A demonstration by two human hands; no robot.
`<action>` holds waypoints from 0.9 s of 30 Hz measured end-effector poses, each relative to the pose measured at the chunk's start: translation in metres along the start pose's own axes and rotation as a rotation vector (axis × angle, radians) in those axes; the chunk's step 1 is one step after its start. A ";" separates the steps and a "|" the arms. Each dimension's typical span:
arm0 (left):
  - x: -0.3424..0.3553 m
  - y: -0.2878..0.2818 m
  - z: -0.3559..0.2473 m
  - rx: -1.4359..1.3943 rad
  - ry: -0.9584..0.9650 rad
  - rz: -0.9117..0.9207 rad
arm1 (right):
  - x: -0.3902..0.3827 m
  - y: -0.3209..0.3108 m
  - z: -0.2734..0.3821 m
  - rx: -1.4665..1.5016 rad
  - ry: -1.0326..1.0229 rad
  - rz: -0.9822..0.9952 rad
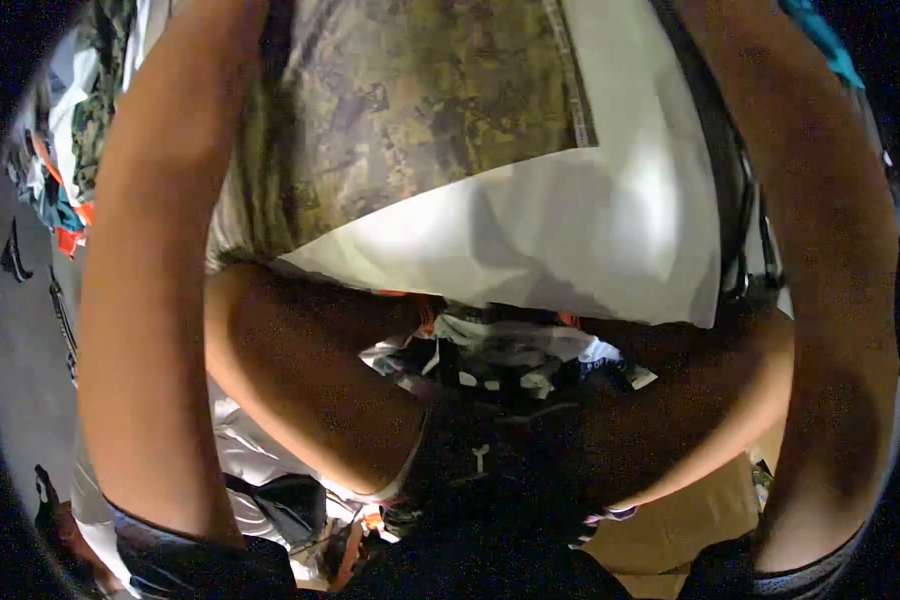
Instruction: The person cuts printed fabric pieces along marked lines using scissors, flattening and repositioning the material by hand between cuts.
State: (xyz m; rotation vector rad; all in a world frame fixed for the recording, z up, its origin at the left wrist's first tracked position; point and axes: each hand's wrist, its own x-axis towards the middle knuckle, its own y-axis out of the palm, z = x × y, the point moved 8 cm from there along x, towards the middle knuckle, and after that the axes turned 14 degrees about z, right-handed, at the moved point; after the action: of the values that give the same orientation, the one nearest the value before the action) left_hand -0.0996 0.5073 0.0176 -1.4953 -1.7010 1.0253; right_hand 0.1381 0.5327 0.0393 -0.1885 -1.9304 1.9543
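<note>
As camo sheet (pixel 440 110) fills top — gray surf (pixel 28 355) L, cardboard (pixel 695 520) R

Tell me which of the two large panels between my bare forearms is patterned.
The broad green-brown camouflage panel; the white panel showing below and right of it looks plain.

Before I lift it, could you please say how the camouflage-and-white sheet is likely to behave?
The camouflage-and-white sheet will probably bend and sag, since its white part shows soft ripples. That part may be slightly slippery, judging by its bright sheen. It looks thin at the lower edge, so it might be light for its size.
</note>
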 end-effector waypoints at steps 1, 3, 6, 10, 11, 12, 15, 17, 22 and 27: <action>-0.005 0.004 -0.015 0.030 0.077 -0.052 | 0.003 0.002 -0.009 -0.028 0.017 -0.019; -0.031 0.002 -0.035 0.108 0.216 -0.164 | 0.016 0.025 0.013 -0.469 -0.142 0.218; -0.090 0.013 -0.054 0.278 0.358 -0.342 | -0.026 -0.004 0.044 0.590 0.170 0.166; -0.132 0.050 -0.087 0.209 0.113 -0.091 | -0.084 -0.022 0.026 0.499 0.190 -0.097; -0.149 0.052 -0.091 0.301 0.084 -0.119 | -0.090 -0.012 0.024 0.539 0.267 -0.166; -0.159 0.045 -0.092 0.405 0.048 -0.157 | -0.090 -0.010 0.021 0.583 0.329 -0.245; -0.160 0.028 -0.085 0.439 -0.023 -0.131 | -0.074 -0.006 0.021 0.592 0.345 -0.308; -0.146 0.022 -0.078 0.266 -0.046 -0.017 | -0.064 -0.008 0.022 0.479 0.287 -0.287; -0.152 0.025 -0.089 0.186 0.029 -0.043 | -0.064 -0.012 0.024 0.571 0.161 -0.272; -0.164 0.022 -0.104 0.181 0.224 -0.244 | -0.068 -0.033 0.027 0.540 0.113 -0.186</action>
State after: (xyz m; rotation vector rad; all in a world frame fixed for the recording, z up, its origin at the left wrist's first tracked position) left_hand 0.0243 0.3606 0.0540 -1.2048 -1.5433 0.8251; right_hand 0.1967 0.4823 0.0613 0.0302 -1.2418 2.1949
